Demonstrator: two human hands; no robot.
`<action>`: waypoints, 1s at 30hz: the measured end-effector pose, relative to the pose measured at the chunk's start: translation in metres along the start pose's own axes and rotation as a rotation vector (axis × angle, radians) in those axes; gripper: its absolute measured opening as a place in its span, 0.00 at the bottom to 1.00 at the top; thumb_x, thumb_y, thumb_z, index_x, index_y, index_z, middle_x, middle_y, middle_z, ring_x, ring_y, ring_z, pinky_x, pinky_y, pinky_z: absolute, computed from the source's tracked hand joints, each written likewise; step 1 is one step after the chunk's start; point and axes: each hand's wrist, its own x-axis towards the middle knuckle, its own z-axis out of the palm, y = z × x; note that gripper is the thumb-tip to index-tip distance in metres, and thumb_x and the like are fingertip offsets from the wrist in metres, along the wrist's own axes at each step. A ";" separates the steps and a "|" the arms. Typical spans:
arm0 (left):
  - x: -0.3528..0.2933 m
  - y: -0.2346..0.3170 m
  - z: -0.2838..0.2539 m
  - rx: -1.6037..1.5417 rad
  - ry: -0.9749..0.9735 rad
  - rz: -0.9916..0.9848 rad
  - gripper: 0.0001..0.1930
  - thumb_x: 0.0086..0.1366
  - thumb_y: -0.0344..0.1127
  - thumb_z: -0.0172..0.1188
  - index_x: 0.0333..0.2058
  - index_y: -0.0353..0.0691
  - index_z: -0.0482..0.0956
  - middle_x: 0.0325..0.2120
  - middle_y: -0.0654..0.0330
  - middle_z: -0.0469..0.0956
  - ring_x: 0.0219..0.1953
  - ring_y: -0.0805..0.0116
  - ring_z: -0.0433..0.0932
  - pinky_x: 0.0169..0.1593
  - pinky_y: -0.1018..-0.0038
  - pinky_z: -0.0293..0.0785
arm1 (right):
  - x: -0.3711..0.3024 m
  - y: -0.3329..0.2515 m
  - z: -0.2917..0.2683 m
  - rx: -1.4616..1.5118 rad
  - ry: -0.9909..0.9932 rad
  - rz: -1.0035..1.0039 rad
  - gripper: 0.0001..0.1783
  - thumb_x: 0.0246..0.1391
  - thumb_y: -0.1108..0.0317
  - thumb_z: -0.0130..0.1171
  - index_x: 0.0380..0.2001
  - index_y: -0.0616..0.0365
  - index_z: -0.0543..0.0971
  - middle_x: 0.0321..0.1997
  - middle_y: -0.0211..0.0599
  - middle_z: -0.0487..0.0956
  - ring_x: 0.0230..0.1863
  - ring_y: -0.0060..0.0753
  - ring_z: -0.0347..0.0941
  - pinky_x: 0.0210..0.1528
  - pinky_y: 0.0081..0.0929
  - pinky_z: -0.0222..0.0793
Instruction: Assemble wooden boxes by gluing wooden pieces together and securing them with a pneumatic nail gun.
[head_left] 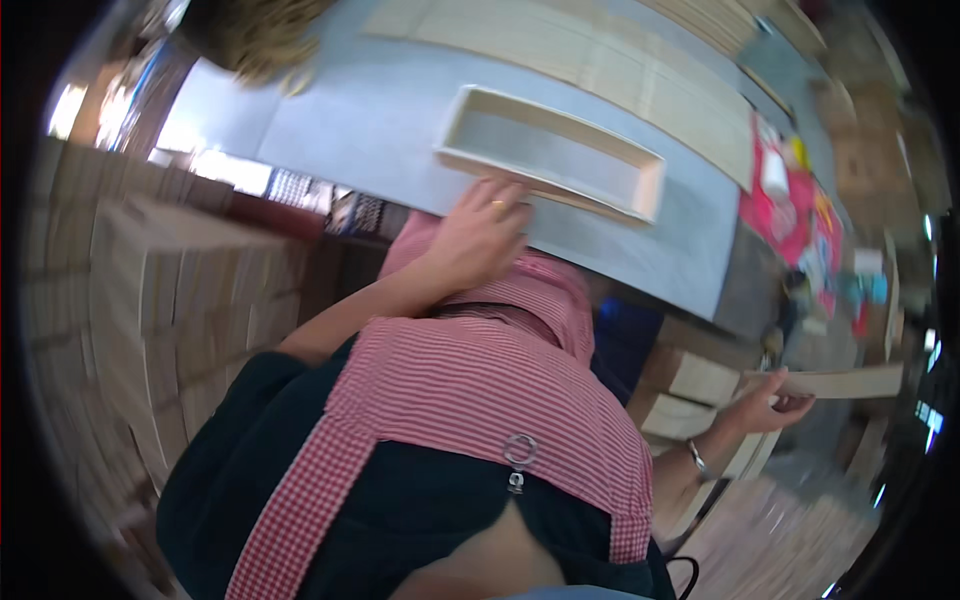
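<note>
A shallow rectangular wooden frame (552, 118), with the grey tabletop showing through it, lies near the table's front edge. My left hand (485, 230) is at its near side, fingers curled together against the near wall; the fingertips are partly hidden. Off to the right, beyond the table's corner, my right hand (765, 405) grips one end of a flat, pale wooden strip (848, 382). The strip points away to the right, roughly level.
Pale thin boards (590, 50) lie along the table's (340, 120) far side. A bundle of tan strands (265, 40) sits at the far left. A white bottle (773, 175) stands on pink material at right. Stacked wooden pieces (200, 290) rise on the left.
</note>
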 end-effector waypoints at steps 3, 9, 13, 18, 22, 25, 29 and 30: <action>-0.012 -0.005 0.004 -0.051 0.060 -0.073 0.15 0.59 0.37 0.62 0.43 0.37 0.79 0.52 0.53 0.74 0.54 0.54 0.70 0.62 0.60 0.66 | -0.012 -0.050 0.059 0.107 -0.456 -0.297 0.44 0.50 0.66 0.71 0.69 0.60 0.64 0.64 0.50 0.71 0.62 0.45 0.70 0.62 0.38 0.70; -0.036 -0.009 -0.023 -0.377 0.271 -0.198 0.11 0.56 0.31 0.66 0.38 0.38 0.79 0.43 0.58 0.77 0.46 0.60 0.75 0.59 0.66 0.68 | -0.079 -0.179 0.142 0.238 -1.245 -0.919 0.45 0.34 0.67 0.73 0.63 0.56 0.74 0.70 0.44 0.69 0.67 0.49 0.66 0.69 0.42 0.62; -0.041 -0.032 -0.047 -0.323 0.361 -0.592 0.11 0.57 0.27 0.68 0.40 0.37 0.82 0.37 0.59 0.79 0.37 0.67 0.76 0.45 0.74 0.75 | -0.087 -0.206 0.179 0.211 -1.322 -1.097 0.45 0.34 0.66 0.73 0.63 0.55 0.75 0.71 0.42 0.68 0.66 0.48 0.67 0.69 0.41 0.61; -0.026 -0.052 -0.065 -0.325 0.317 -0.776 0.12 0.58 0.29 0.70 0.42 0.36 0.84 0.35 0.59 0.79 0.34 0.71 0.76 0.41 0.75 0.75 | -0.084 -0.218 0.196 0.170 -1.368 -1.210 0.45 0.34 0.66 0.72 0.63 0.55 0.75 0.71 0.42 0.68 0.66 0.48 0.67 0.69 0.41 0.62; -0.015 -0.061 -0.071 -0.295 0.227 -0.747 0.13 0.58 0.30 0.71 0.42 0.34 0.85 0.34 0.59 0.79 0.34 0.71 0.75 0.40 0.76 0.75 | -0.080 -0.213 0.209 0.143 -1.409 -1.218 0.44 0.34 0.64 0.72 0.62 0.55 0.76 0.70 0.41 0.69 0.65 0.47 0.67 0.69 0.40 0.61; -0.008 -0.066 -0.067 -0.260 0.195 -0.670 0.13 0.57 0.32 0.73 0.40 0.34 0.87 0.32 0.58 0.80 0.31 0.70 0.76 0.37 0.75 0.76 | -0.070 -0.208 0.215 0.126 -1.463 -1.199 0.43 0.35 0.62 0.72 0.61 0.55 0.76 0.69 0.40 0.71 0.64 0.44 0.68 0.69 0.39 0.61; -0.010 -0.066 -0.072 -0.219 0.225 -0.590 0.13 0.57 0.33 0.73 0.39 0.34 0.88 0.30 0.57 0.81 0.29 0.69 0.77 0.33 0.75 0.76 | -0.074 -0.205 0.225 0.098 -1.491 -1.197 0.43 0.36 0.64 0.72 0.63 0.52 0.75 0.71 0.37 0.70 0.67 0.45 0.67 0.71 0.39 0.61; -0.008 -0.066 -0.072 -0.235 0.213 -0.572 0.13 0.57 0.33 0.73 0.39 0.34 0.88 0.30 0.57 0.81 0.29 0.69 0.77 0.33 0.75 0.76 | -0.074 -0.202 0.226 0.077 -1.482 -1.178 0.43 0.36 0.64 0.72 0.63 0.52 0.75 0.71 0.37 0.70 0.67 0.45 0.67 0.71 0.39 0.61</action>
